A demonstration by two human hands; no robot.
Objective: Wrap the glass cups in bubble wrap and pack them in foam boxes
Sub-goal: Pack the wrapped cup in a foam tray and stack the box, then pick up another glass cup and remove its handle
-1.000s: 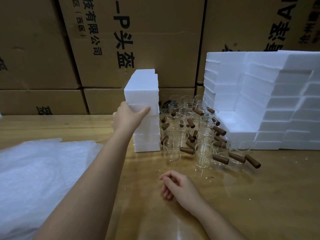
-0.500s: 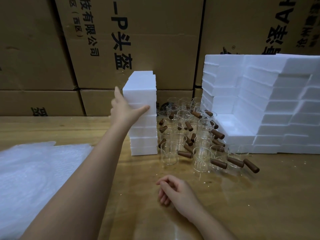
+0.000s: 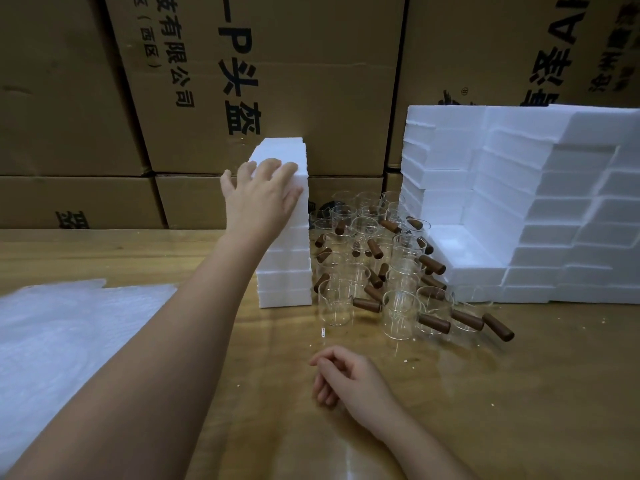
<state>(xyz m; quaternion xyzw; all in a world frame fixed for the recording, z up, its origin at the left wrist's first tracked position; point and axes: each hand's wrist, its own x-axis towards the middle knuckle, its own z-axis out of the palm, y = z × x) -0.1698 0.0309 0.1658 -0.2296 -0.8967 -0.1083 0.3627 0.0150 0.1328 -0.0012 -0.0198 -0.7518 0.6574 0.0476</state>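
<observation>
Raised since earlier, left hand [image 3: 261, 199] rests spread open atop the stacked foam boxes [image 3: 287, 271].

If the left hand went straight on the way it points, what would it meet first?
The narrow foam stack. The left hand points up and away, and its fingers lie on the stack's top block. Past that, probably the cardboard boxes behind, though the depth between them is unclear.

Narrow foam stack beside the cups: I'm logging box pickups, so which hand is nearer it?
Left. The left hand lies against the narrow foam stack near its top; the right hand rests on the table, apart, in front of it.
</observation>
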